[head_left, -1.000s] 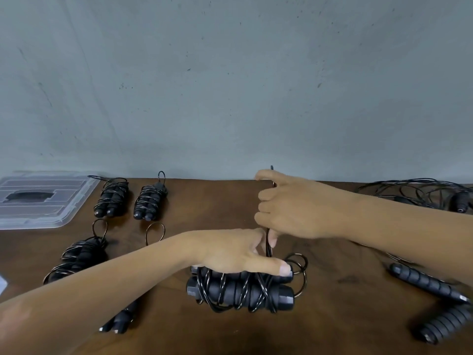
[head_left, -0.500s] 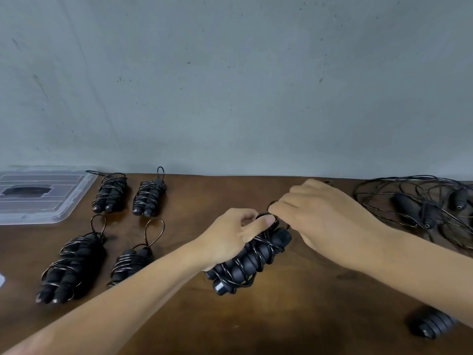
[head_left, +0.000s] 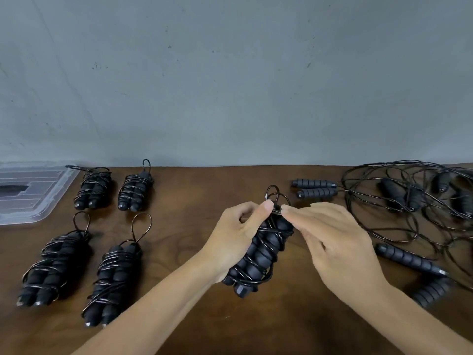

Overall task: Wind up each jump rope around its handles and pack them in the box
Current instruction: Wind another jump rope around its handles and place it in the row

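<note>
I see left hand (head_left: pixel 231 242) gripping wound jump rope (head_left: pixel 261 254) (tilted); right hand (head_left: pixel 330 242) fingers pinch its top loop (head_left: pixel 272 192).

A dark brown wooden table (head_left: pixel 294 326) with visible grain spans the lower part of the view, its far edge meeting a plain grey, lightly speckled wall (head_left: pixel 230 73).

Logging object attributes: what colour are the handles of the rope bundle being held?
Black foam handles wound with dark glossy cord, clearest in the head view.
</note>
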Motion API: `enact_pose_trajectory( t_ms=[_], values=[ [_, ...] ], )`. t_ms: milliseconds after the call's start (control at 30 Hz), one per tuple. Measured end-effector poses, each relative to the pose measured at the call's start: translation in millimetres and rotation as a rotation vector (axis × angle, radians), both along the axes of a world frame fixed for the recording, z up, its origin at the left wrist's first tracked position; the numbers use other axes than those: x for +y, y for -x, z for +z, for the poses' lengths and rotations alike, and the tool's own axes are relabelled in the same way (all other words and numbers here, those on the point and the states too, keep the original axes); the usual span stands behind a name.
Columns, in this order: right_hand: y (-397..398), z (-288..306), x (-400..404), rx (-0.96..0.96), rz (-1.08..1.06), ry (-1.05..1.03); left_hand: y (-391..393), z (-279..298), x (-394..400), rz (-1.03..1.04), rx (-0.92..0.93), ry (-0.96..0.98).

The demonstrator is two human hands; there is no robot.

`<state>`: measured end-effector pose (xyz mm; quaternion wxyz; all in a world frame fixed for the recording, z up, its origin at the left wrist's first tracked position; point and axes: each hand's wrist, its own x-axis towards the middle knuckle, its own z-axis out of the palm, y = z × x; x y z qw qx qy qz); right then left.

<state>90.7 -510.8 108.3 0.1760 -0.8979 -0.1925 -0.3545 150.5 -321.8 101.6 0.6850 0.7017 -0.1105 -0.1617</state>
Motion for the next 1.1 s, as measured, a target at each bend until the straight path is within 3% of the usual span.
enact_pose_trajectory(
  t_ms=[267, 433, 600, 733, 867, 967, 1100],
  values=[
    [21.6, -11.5, 14.4, 0.173, -0.195, -0.638, 10.2, -3.1, -18.9, 0.002, 0.086, 0.112],
    [20.3, -20.2, 10.3, 0.444, -0.378, -1.004, 13.0, -7.5, -26.8, 0.066, 0.008, 0.070],
    [15.8, -31.8, 6.2, 0.612, -0.491, -0.971, 12.5, -15.1, -36.8, 0.111, -0.120, -0.032],
    [17.9, -36.7, -6.8, 0.717, -0.344, -1.248, 12.9, -19.6, -50.2, 0.185, -0.195, -0.127],
    [22.7, -37.1, -28.2, 0.865, 0.007, -1.615, 12.9, -24.0, -66.9, 0.255, -0.195, -0.146],
    [23.7, -39.3, -46.7, 0.810, 0.160, -1.851, 16.1, -25.4, -85.8, 0.273, -0.177, -0.144],
    [21.8, -41.4, -70.4, 0.681, 0.269, -1.924, 25.7, -23.9, -115.6, 0.222, -0.122, -0.142]
  ],
)
